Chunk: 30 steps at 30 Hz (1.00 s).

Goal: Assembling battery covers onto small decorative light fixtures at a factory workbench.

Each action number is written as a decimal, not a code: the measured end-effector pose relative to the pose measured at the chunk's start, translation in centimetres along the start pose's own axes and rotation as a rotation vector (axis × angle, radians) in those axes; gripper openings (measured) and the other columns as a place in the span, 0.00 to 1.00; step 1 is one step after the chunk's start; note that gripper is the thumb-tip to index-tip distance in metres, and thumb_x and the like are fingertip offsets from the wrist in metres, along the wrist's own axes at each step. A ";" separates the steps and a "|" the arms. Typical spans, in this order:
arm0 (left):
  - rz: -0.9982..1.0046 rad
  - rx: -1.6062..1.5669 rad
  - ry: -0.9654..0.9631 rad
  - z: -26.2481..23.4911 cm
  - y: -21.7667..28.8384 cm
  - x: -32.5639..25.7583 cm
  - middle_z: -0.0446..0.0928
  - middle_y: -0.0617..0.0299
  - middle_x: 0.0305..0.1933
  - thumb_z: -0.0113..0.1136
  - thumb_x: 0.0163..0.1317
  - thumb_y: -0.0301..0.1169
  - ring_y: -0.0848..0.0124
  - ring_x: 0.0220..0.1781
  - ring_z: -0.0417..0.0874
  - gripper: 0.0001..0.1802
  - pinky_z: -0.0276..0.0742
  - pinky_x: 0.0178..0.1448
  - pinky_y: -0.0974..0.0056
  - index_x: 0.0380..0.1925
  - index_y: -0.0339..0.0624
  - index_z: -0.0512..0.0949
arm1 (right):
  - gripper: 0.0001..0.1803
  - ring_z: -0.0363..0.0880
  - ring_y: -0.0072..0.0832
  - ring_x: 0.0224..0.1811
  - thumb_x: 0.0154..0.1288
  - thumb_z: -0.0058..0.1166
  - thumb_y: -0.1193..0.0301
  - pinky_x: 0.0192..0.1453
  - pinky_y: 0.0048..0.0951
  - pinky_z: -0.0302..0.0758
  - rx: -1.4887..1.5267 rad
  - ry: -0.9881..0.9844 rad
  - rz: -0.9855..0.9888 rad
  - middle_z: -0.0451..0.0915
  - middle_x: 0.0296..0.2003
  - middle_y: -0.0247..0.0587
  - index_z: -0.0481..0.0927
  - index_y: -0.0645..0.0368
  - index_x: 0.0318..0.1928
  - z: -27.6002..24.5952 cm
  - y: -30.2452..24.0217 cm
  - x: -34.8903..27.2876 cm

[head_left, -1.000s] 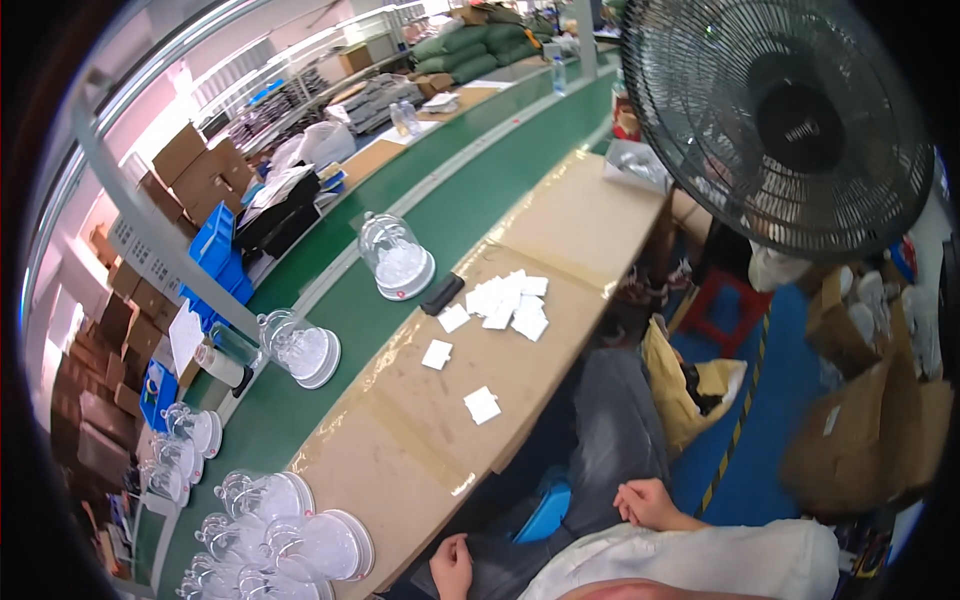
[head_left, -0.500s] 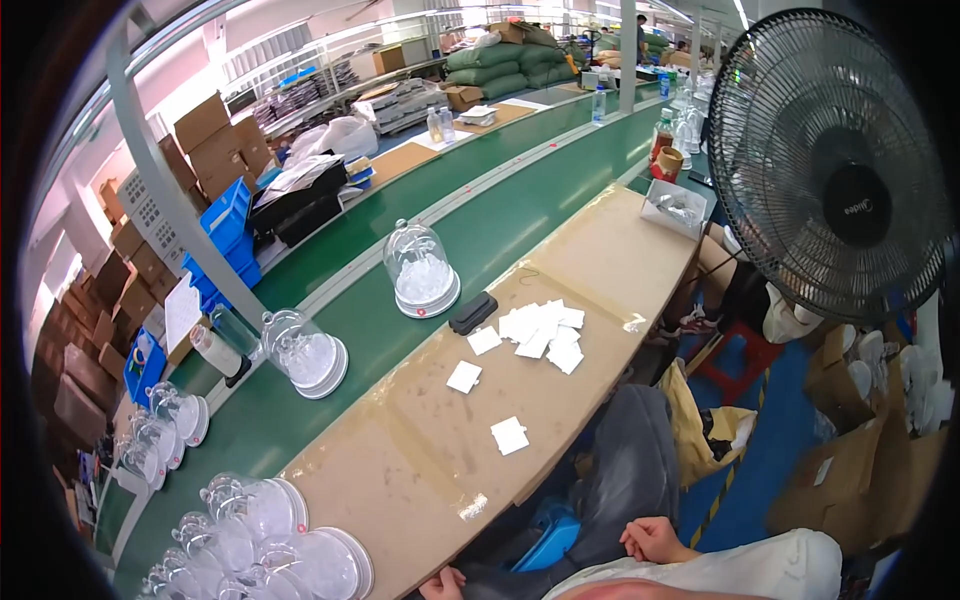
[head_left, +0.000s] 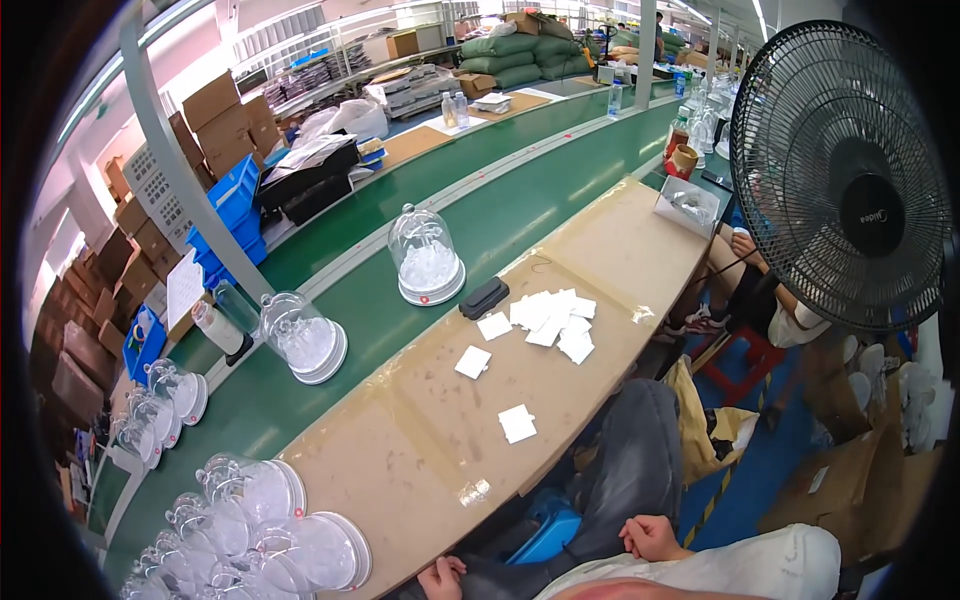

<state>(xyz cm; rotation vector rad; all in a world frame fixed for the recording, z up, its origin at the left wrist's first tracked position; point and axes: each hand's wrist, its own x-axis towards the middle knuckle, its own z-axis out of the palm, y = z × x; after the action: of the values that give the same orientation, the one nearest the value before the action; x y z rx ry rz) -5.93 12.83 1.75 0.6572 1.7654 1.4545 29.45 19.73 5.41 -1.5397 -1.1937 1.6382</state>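
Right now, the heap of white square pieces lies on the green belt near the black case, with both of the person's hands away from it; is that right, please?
Not quite: the head view shows the heap of white square pieces on the brown worktop, not the green belt. It lies near the black case, with the left hand and right hand away from it.

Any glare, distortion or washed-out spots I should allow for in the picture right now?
Head view: fisheye curves the green belt, corners black; head view: bright glare on the tape patch, pale streaks on the belt; head view: white cards nearly washed out, dark shadow beneath the brown table.
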 end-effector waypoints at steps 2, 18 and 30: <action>-0.008 -0.020 0.005 0.0 -0.1 0.0 0.73 0.67 0.18 0.49 0.71 0.37 0.82 0.18 0.62 0.20 0.54 0.23 0.72 0.21 0.40 0.77 | 0.15 0.69 0.15 0.14 0.72 0.45 0.70 0.19 0.18 0.65 0.014 0.004 0.015 0.77 0.18 0.34 0.80 0.65 0.30 0.1 -0.1 0.0; 0.115 -0.038 -0.081 -1.0 -4.2 1.1 0.78 0.64 0.20 0.45 0.73 0.35 0.84 0.14 0.62 0.17 0.54 0.19 0.75 0.40 0.32 0.79 | 0.15 0.69 0.14 0.14 0.71 0.47 0.70 0.20 0.18 0.65 -0.007 0.017 -0.024 0.77 0.18 0.33 0.81 0.65 0.29 0.2 0.4 0.0; 0.113 0.009 -0.090 -0.9 -3.7 1.1 0.78 0.63 0.21 0.45 0.73 0.36 0.83 0.16 0.65 0.18 0.57 0.21 0.74 0.40 0.29 0.78 | 0.14 0.70 0.14 0.14 0.70 0.48 0.69 0.19 0.18 0.66 -0.053 0.020 -0.074 0.77 0.17 0.33 0.81 0.64 0.30 0.3 0.3 0.1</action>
<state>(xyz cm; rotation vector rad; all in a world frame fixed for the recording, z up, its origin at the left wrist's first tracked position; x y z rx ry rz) -7.05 12.33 -1.98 0.8263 1.6900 1.4688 29.23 19.63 5.12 -1.5218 -1.2778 1.5512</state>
